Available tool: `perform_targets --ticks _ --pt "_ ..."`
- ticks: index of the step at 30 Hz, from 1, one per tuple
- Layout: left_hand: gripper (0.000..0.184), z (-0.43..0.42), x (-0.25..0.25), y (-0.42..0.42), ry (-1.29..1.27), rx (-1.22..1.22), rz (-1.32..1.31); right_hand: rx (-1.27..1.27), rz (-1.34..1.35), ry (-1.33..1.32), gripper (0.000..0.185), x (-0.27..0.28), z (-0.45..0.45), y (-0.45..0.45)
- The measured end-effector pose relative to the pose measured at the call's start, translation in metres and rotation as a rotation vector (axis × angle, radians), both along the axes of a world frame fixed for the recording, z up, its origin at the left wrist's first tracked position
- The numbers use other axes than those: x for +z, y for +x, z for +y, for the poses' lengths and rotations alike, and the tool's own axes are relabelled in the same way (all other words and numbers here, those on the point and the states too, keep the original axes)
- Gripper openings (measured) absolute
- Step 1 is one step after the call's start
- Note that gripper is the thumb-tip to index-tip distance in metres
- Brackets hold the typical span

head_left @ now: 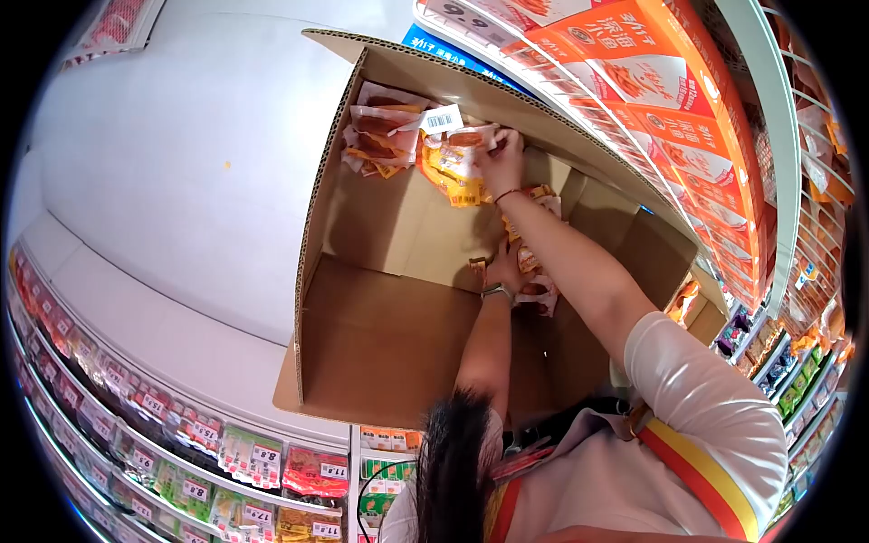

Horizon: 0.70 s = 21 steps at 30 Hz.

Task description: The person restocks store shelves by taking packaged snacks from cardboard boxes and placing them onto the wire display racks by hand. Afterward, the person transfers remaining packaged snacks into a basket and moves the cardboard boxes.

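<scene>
A large open cardboard box (389,339) lies in front of me, with both my hands inside it. At its far side, my right hand (503,163) pinches the edge of a yellow-and-white snack packet (453,172). Beside that packet, a stack of similar snack packets (380,136) rests in the far left corner, and a small white label (442,119) shows on top. My left hand (507,267), a band around its wrist, is closed around orange snack packets (529,261) nearer the middle of the box. Its fingers are partly hidden by the packets.
Orange display boxes (652,109) stand in a wire rack at the upper right, close to the box's flap. Shelves of packaged snacks with price tags (253,462) curve along the lower left. A white surface (181,181) stretches left of the box.
</scene>
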<state>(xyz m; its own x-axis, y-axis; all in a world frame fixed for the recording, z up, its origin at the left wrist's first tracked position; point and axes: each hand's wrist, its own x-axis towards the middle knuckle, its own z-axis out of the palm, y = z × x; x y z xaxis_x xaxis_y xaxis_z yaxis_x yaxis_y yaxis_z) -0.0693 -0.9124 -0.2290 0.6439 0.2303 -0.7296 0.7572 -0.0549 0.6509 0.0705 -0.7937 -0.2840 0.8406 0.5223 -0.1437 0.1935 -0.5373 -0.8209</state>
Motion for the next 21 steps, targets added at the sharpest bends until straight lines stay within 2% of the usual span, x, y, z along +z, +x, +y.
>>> perform_targets --ticks 1,3,4,6,7,8,9,10,11,13,15,16,19,20,21 --pt "0.083 0.001 -0.003 0.001 -0.001 -0.001 0.003 0.089 -0.003 0.104 0.037 0.026 0.014 -0.008" --pt "0.082 -0.003 -0.012 0.002 -0.010 0.039 -0.025 0.450 -0.191 0.157 0.033 0.073 0.040 -0.023" --pt "0.081 -0.010 -0.022 0.002 -0.015 0.062 -0.038 0.455 -0.193 0.159 0.033 0.080 0.054 -0.025" --pt "0.077 -0.022 -0.042 0.002 -0.001 0.039 -0.056 0.714 -0.398 -0.082 0.024 0.082 0.081 -0.028" --pt "0.076 -0.030 -0.049 0.000 0.007 0.020 -0.057 0.720 -0.398 -0.083 0.024 0.081 0.092 -0.030" --pt "0.075 -0.033 -0.050 0.001 0.015 0.001 -0.057 0.767 -0.369 -0.292 0.021 0.078 0.102 -0.031" --pt "0.072 -0.027 -0.038 0.002 -0.003 0.071 -0.089 0.807 -0.337 -0.498 0.019 0.075 0.107 -0.031" --pt "0.069 -0.020 -0.024 0.003 -0.015 0.140 -0.121 0.693 -0.259 -0.382 0.011 0.076 0.107 -0.029" --pt "0.069 -0.017 -0.015 0.004 -0.004 0.143 -0.121 0.695 -0.262 -0.371 0.011 0.083 0.103 -0.027" --pt "0.059 -0.010 0.005 0.006 0.085 0.108 -0.104 0.695 -0.102 -0.319 0.011 0.104 0.092 -0.016" --pt "0.055 0.019 0.066 0.014 0.125 0.070 -0.042 0.724 -0.130 -0.251 0.008 0.118 0.071 -0.009" --pt "0.050 0.029 0.094 0.016 0.148 0.034 0.024 0.742 -0.138 -0.205 0.006 0.140 0.063 -0.006" --pt "0.041 0.028 0.135 0.014 0.267 -0.025 0.102 0.759 -0.091 -0.053 0.005 0.227 0.038 0.010" --pt "0.035 0.023 0.144 0.009 0.341 0.022 0.015 0.791 -0.118 -0.007 0.005 0.262 0.029 0.019" --pt "0.032 0.024 0.163 0.005 0.336 0.004 0.050 0.792 -0.114 0.050 0.005 0.299 0.016 0.028"
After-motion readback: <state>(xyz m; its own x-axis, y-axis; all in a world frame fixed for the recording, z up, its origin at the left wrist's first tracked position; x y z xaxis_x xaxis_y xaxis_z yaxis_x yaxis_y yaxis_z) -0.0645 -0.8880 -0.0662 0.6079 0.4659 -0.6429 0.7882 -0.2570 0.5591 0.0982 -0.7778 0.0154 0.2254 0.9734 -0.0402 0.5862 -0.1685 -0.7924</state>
